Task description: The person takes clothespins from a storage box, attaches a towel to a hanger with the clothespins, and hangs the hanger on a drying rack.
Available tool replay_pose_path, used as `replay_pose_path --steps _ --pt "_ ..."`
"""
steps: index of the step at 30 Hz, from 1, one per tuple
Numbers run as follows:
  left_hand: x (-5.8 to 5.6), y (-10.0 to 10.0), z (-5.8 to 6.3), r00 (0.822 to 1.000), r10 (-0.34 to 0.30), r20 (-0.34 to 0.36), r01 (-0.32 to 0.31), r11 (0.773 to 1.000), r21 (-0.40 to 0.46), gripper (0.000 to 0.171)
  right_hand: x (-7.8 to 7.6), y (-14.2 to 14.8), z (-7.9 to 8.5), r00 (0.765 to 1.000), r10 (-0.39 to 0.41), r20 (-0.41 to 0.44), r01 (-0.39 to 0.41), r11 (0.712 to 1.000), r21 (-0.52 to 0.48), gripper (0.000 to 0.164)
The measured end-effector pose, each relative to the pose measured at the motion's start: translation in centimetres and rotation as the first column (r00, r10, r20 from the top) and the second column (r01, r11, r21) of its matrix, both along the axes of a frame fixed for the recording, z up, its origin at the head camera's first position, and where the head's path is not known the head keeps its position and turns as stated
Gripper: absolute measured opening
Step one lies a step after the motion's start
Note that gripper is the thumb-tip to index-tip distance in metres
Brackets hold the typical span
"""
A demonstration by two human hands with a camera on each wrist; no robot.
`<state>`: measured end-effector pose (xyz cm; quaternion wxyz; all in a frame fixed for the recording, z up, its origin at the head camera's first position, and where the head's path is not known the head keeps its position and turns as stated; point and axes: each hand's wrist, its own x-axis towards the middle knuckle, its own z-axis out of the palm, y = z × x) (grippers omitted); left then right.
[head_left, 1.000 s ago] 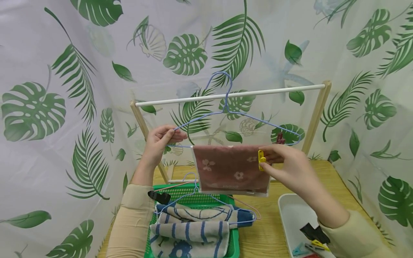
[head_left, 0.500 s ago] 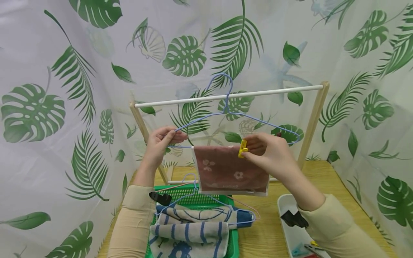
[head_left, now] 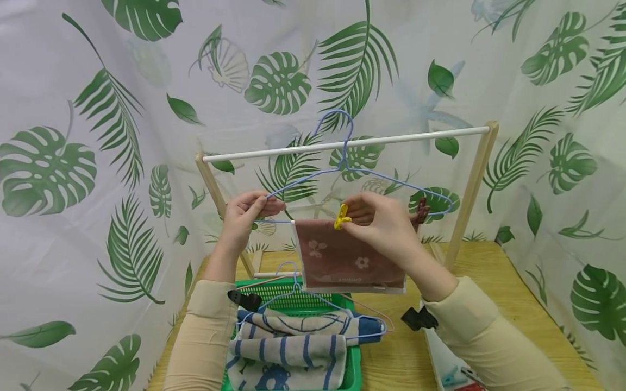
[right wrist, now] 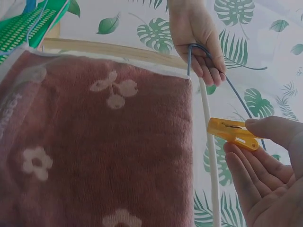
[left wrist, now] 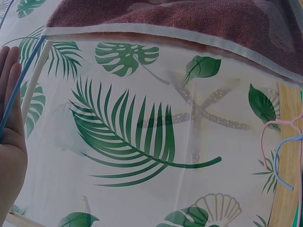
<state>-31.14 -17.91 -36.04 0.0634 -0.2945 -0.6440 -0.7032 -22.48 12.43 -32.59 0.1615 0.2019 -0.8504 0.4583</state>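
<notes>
Nearest, on the surface (head_left: 386, 364), a green basket (head_left: 355, 374) carries a striped towel (head_left: 288, 353); a white tray (head_left: 442, 355) lies to its right. Above them the right hand (head_left: 379, 222) has a narrow grip: thumb and fingers pinch a yellow clip (head_left: 341, 217) by its arms, the nose jutting past the fingertips. The clip is close to the top edge of a brownish-red towel (head_left: 337, 258); whether it touches, I cannot tell. Pale lettering near that towel's hem is too unclear to read. The left hand (head_left: 248, 217) holds the blue hanger (head_left: 344, 162) bearing the towel, near its left end; a dark red clip (head_left: 423, 210) sits toward the right. Beyond run a white rod (head_left: 391, 139) and a leaf-printed curtain (head_left: 293, 27).
</notes>
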Motion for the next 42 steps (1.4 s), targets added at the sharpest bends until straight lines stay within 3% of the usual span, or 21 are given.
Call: replay_pose_path --steps 23,42 --pt "-0.1 0.0 -0.4 1.000 -0.029 -0.011 0.029 0.999 0.033 0.030 -3.3 -4.2 0.2 0.998 0.037 0.045 -0.034 0.997 -0.070 0.032" --pt "0.0 0.3 -0.5 0.999 -0.043 -0.020 0.043 0.999 0.024 0.028 -3.6 -5.8 -0.5 0.996 0.080 0.028 -0.078 0.994 -0.081 0.028"
